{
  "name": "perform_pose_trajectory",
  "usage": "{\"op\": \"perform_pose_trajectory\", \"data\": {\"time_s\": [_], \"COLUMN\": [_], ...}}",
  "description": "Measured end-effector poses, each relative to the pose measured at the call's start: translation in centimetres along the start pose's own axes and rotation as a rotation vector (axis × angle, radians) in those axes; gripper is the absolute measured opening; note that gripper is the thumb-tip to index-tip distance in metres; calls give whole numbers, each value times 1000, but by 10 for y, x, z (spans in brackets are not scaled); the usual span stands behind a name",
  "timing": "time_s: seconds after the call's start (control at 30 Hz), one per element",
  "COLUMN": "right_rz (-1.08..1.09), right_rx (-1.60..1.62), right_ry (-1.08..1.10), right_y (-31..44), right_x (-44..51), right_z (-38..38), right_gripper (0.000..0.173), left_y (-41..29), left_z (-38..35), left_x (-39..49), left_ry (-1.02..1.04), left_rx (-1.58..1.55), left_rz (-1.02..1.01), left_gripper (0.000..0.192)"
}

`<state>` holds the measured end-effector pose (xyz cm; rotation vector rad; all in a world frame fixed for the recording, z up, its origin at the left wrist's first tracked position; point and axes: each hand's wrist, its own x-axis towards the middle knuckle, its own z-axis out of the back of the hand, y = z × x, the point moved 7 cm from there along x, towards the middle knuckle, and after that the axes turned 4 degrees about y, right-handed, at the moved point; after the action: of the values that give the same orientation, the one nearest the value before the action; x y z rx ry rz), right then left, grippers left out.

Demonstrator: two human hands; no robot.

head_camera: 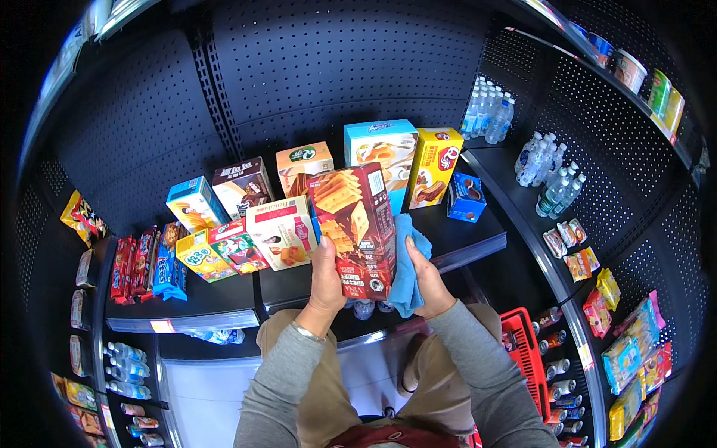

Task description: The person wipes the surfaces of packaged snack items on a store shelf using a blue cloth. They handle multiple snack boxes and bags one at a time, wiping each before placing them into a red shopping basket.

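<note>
A dark red cardboard biscuit box [358, 235], printed with crackers, is held up in front of me. My left hand [326, 274] grips its left side, the thumb lying over the front. On its right side my right hand [428, 280] presses a folded blue cloth [408, 263] against the box. Behind it on the black shelf [465, 229] stand a tall light-blue box [381, 140], a yellow biscuit box [436, 168] and a small dark blue cookie box [466, 196]. A white and pink box [280, 232] stands just left of my left hand.
Red and blue snack packets [168, 263] lie at the shelf's left end, beside a yellow box [204, 255]. Water bottles [486, 115] stand on the right-hand shelving. A red shopping basket [525, 358] sits low by my right knee. Black perforated panels [347, 61] back the shelves.
</note>
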<state>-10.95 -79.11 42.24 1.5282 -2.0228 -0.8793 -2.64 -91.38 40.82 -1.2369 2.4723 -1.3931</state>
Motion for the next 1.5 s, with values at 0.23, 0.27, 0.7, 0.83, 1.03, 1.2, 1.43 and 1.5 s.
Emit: {"op": "perform_pose_trajectory", "data": {"time_s": [0.23,0.27,0.7,0.83,1.03,1.2,1.43,1.5], "right_rz": [181,202,329,464,445,459,794,819], "right_rx": [-296,-313,-459,-347,-671,-710,-638,-575], "right_ry": [-18,-15,-124,-252,-246,-342,-359,-399], "right_y": [-9,-9,20,15,-15,-34,-8,-8], "right_x": [-3,-2,-9,1,-6,-20,-70,-82], "right_z": [2,4,17,33,10,25,7,7], "right_gripper": [53,53,66,57,50,44,57,69], "left_y": [-24,-22,15,28,18,-4,-4,3], "left_z": [-4,-6,-46,-41,4,-19,-62,-75], "left_x": [-4,-4,-24,-30,-18,-9,-23,-35], "left_ry": [-119,-98,400,371,136,150,344,396], "left_rx": [824,831,341,55,-141,145,1255,1326], "left_rz": [-295,-287,97,213,150,-6,-504,-558], "left_gripper": [47,49,104,89,74,81,113,112]}}
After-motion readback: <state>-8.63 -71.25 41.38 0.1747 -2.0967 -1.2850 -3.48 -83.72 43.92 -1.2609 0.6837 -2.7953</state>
